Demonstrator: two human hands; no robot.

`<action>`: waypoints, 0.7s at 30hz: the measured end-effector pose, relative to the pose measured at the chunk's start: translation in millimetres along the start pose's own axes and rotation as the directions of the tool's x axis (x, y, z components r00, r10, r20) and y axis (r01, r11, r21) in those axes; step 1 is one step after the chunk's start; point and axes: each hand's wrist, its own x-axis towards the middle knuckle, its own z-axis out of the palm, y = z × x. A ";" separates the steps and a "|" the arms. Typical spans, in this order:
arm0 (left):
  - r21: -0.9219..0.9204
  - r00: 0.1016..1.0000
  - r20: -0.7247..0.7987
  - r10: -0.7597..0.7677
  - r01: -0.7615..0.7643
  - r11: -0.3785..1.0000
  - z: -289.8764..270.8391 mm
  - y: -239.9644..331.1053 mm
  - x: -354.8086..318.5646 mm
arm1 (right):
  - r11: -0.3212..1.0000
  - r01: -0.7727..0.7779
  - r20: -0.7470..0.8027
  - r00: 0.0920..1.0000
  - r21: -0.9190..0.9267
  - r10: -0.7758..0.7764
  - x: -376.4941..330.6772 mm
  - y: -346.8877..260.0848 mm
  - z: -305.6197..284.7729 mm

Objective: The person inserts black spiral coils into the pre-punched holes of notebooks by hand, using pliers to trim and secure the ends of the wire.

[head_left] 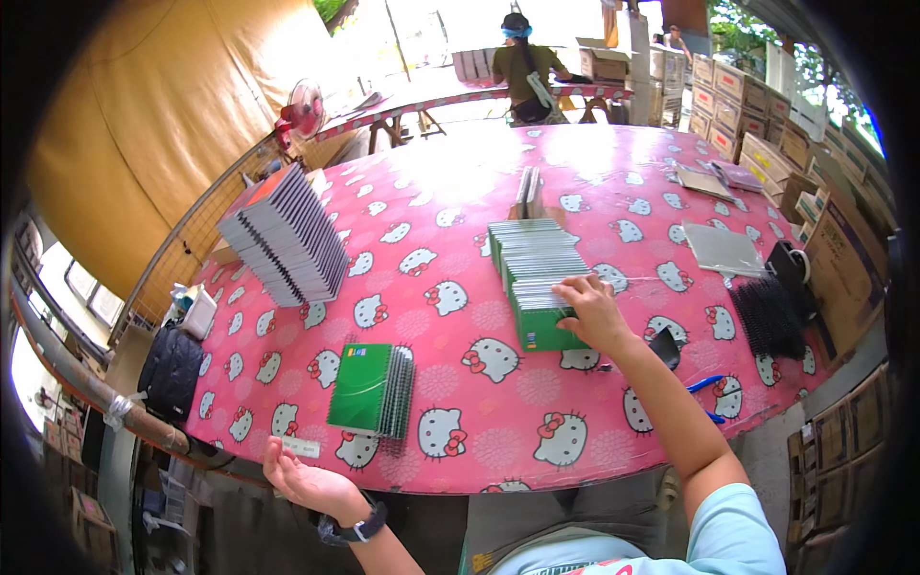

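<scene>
My right hand (596, 312) is at the near end of a long row of green-covered notebooks (539, 251). Its fingers hook over the top edges and the thumb presses the front green cover. My left hand (311, 481) is over the table's near left edge, palm up, its fingers loosely bent and nothing plainly in them. A small white strip (303, 448) is right beside its fingertips; whether they touch is unclear. Between my hands lies a small stack of green spiral notebooks (362, 389), their wire coils to the right.
A tall stack of spiral-bound books (286, 240) stands at the left. Black binding coils (767, 318), a blue pen (704, 383) and clear plastic sheets (724, 249) lie at the right. A black bag (172, 371) sits at the left edge. Beyond the pink table, a person (527, 72) works.
</scene>
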 end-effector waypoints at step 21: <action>-0.020 0.077 0.993 0.086 -0.618 0.786 128.3 34.1 -154.9 | 0.833 -0.344 0.069 0.934 0.433 0.350 -111.9 79.3 -94.6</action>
